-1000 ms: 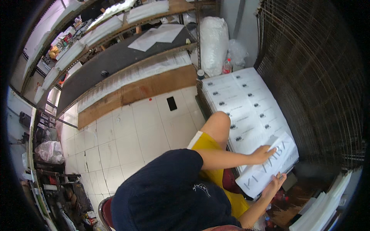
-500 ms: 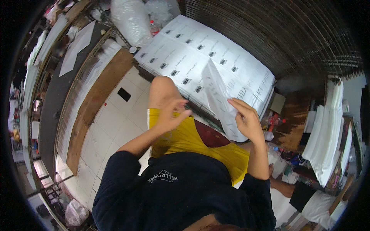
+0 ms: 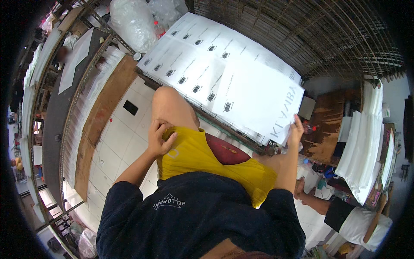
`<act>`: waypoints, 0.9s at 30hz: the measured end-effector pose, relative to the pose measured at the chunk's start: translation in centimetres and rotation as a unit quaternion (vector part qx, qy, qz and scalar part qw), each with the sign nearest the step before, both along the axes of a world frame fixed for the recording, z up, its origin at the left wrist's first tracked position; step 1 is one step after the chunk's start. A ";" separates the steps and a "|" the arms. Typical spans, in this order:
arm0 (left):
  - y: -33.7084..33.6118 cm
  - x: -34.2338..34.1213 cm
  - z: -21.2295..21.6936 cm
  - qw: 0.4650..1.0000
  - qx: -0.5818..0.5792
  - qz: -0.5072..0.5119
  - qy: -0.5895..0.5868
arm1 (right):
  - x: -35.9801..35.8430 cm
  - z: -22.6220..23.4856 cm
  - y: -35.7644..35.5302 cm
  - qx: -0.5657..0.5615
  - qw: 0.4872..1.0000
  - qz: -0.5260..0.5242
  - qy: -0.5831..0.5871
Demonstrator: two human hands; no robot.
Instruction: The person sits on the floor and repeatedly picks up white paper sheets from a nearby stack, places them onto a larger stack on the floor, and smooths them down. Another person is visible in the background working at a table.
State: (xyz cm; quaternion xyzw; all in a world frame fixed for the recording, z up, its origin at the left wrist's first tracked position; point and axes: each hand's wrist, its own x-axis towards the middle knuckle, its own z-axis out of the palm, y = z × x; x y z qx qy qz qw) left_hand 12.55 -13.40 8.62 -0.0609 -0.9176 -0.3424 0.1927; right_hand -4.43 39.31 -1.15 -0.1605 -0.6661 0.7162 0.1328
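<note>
My right hand [image 3: 295,132] pinches the near right edge of a white printed sheet [image 3: 254,97], thumb and fingers at its margin. The sheet lies almost flat, with large grey lettering along its right side. Under it spreads a wide white layer [image 3: 189,47] with rows of small dark printed marks, on top of a low rack. Curled loosely on the yellow shorts [image 3: 185,151] at my thigh, my left hand [image 3: 160,137] holds nothing, its thumb apart from the fingers.
Wire racks [image 3: 276,26] rise behind the printed layer. On the left stands a long shelf with a wooden board [image 3: 103,112]. A black phone [image 3: 130,107] lies on the tiled floor. White stacked sheets [image 3: 360,151] hang at the right, near another person's leg [image 3: 312,201].
The sheet, earlier raised and folded in my right hand, now lies spread over the printed layer. My right hand moved right; my left hand came down onto my thigh.
</note>
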 end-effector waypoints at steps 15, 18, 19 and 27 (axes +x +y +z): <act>1.7 -1.9 1.5 0.999 -0.043 -0.016 -0.018 | 1.5 -19.9 5.4 0.128 0.985 -0.024 -0.115; 1.4 -0.7 1.0 0.999 -0.043 -0.006 -0.026 | 1.8 -14.4 1.8 0.128 0.977 -0.006 -0.171; 1.4 -0.5 1.2 0.999 -0.044 -0.005 -0.029 | 1.9 -12.9 1.1 0.119 0.972 -0.007 -0.200; 1.4 -2.4 1.1 0.998 -0.042 -0.023 -0.028 | 0.9 -20.1 5.3 0.170 0.983 -0.041 -0.057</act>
